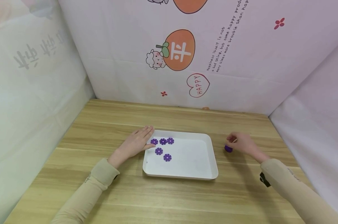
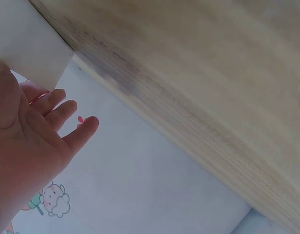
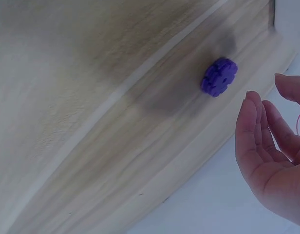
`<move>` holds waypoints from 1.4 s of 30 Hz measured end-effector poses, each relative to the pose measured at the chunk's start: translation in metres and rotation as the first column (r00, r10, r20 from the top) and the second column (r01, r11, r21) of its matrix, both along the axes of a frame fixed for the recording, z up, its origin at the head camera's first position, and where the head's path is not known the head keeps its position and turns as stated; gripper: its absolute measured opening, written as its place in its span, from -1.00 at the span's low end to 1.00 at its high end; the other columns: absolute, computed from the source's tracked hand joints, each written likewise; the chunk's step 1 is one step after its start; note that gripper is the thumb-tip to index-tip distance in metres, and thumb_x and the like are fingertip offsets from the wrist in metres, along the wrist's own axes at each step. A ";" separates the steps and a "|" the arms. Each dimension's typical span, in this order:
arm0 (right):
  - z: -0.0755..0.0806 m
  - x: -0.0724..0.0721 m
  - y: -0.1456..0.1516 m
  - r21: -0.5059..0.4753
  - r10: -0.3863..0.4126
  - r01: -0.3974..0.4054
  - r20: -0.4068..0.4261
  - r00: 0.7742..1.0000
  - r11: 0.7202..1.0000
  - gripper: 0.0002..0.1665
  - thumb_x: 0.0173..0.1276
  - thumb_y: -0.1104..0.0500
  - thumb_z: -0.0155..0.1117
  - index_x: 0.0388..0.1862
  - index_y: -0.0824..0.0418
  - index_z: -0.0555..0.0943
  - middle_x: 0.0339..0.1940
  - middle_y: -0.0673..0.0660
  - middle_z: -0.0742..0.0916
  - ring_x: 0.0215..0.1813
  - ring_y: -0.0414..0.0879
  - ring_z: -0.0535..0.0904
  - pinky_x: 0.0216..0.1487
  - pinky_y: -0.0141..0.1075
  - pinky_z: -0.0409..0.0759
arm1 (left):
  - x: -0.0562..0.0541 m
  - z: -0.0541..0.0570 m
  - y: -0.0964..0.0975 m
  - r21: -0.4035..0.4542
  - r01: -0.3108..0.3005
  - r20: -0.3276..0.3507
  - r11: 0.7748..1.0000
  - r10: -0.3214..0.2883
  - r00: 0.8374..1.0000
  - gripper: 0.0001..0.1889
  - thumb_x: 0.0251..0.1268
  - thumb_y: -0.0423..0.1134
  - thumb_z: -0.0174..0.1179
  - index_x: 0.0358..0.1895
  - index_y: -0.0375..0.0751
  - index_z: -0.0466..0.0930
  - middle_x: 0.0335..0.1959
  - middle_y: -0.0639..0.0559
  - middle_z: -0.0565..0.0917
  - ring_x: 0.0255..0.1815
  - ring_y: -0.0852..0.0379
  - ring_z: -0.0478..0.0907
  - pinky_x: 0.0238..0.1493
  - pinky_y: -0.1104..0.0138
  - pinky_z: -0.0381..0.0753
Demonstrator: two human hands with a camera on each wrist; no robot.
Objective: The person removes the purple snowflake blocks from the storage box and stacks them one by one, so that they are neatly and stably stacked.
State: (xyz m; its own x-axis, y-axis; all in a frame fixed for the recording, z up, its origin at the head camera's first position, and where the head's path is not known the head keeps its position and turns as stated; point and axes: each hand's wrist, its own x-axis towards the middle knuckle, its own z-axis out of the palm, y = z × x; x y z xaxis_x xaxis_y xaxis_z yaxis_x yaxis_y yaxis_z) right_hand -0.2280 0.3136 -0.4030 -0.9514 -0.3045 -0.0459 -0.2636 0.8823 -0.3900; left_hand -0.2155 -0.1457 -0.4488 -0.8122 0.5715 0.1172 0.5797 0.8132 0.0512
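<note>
A white tray (image 1: 190, 155) lies on the wooden table, with several purple notched discs (image 1: 167, 157) flat in its left part. My left hand (image 1: 135, 143) holds the tray's left wall near the far corner, the thumb over the rim and the fingers along the outside. In the left wrist view, the tray's corner (image 2: 40, 53) shows beside the fingers. To the right of the tray, a small stack of purple discs (image 3: 219, 77) sits on the table. My right hand (image 1: 240, 143) hovers just over that stack, thumb and fingers apart and loosely bent, with nothing seen between them.
Table surface (image 1: 169, 199) extends around the tray on every side. A printed cloth (image 1: 124, 74) rises behind the table's far edge. Plain white cloth stands at the left (image 1: 31, 109) and right (image 1: 312, 102) sides.
</note>
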 end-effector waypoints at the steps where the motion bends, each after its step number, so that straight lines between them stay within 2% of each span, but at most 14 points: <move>1: 0.001 0.000 -0.003 -0.001 0.008 -0.008 -0.003 1.000 1.000 -0.69 0.31 0.17 0.35 -0.16 0.43 0.65 -0.27 0.31 0.77 -0.23 0.14 0.72 -0.22 -0.08 0.74 | 0.000 0.000 0.000 -0.003 -0.001 0.002 1.000 0.001 1.000 -0.17 0.45 0.27 -0.07 0.53 -0.31 0.12 0.56 -0.20 0.20 0.57 -0.16 0.19 0.52 -0.08 0.30; 7: 0.007 0.001 -0.021 -0.005 0.034 -0.034 -0.003 0.999 0.999 -0.71 0.32 0.20 0.33 -0.12 0.42 0.64 -0.24 0.29 0.77 -0.20 0.12 0.72 -0.17 -0.06 0.73 | 0.000 0.000 0.000 -0.010 0.001 0.002 1.000 0.000 1.000 -0.17 0.45 0.27 -0.07 0.53 -0.31 0.11 0.56 -0.20 0.20 0.58 -0.15 0.19 0.52 -0.07 0.30; 13: 0.014 0.002 -0.040 -0.051 0.085 -0.086 -0.026 0.996 0.995 -0.72 0.28 0.23 0.37 -0.16 0.43 0.64 -0.27 0.29 0.78 -0.25 0.09 0.73 -0.17 -0.05 0.74 | 0.000 0.001 0.001 -0.005 -0.001 0.007 1.000 0.001 1.000 -0.16 0.45 0.27 -0.07 0.53 -0.31 0.11 0.56 -0.20 0.20 0.58 -0.16 0.18 0.53 -0.08 0.29; 23: 0.017 0.002 -0.067 -0.047 0.142 -0.145 -0.047 0.989 0.988 -0.79 0.25 0.23 0.41 -0.22 0.35 0.65 -0.32 0.18 0.77 -0.31 -0.06 0.70 -0.30 -0.25 0.69 | 0.001 0.002 0.002 0.000 -0.007 0.030 1.000 0.007 1.000 -0.16 0.45 0.28 -0.08 0.54 -0.30 0.10 0.57 -0.20 0.19 0.59 -0.16 0.17 0.53 -0.09 0.27; 29: 0.015 0.000 -0.082 -0.020 0.158 -0.159 -0.039 0.987 0.987 -0.78 0.25 0.21 0.42 -0.19 0.33 0.66 -0.31 0.16 0.76 -0.31 -0.10 0.67 -0.27 -0.26 0.68 | 0.001 0.003 0.001 0.001 -0.008 0.026 1.000 0.007 1.000 -0.17 0.46 0.27 -0.08 0.54 -0.29 0.10 0.56 -0.20 0.20 0.58 -0.15 0.17 0.53 -0.08 0.28; 36: 0.009 -0.003 -0.094 -0.052 0.179 -0.179 -0.006 0.984 0.983 -0.77 0.24 0.24 0.42 -0.19 0.36 0.66 -0.30 0.16 0.76 -0.28 -0.10 0.66 -0.23 -0.24 0.70 | 0.002 0.002 0.001 0.010 -0.006 0.030 1.000 0.006 1.000 -0.17 0.46 0.26 -0.07 0.53 -0.30 0.11 0.56 -0.20 0.20 0.58 -0.15 0.17 0.53 -0.09 0.27; 42: 0.008 -0.003 -0.104 -0.062 0.216 -0.217 -0.026 0.976 0.974 -0.78 0.22 0.26 0.43 -0.21 0.37 0.66 -0.31 0.17 0.76 -0.28 -0.10 0.67 -0.20 -0.24 0.72 | 0.001 0.002 0.001 0.004 -0.009 0.032 1.000 0.009 0.999 -0.17 0.46 0.27 -0.07 0.54 -0.29 0.09 0.57 -0.20 0.19 0.59 -0.15 0.16 0.54 -0.08 0.26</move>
State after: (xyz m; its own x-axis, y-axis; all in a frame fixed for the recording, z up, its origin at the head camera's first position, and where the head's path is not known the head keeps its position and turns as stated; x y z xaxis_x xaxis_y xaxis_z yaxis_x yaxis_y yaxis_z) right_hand -0.2307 0.2091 -0.3949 -0.8630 -0.5051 -0.0025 -0.4534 0.7769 -0.4369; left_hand -0.2145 -0.1442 -0.4464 -0.8205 0.5639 0.0935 0.5705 0.8180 0.0732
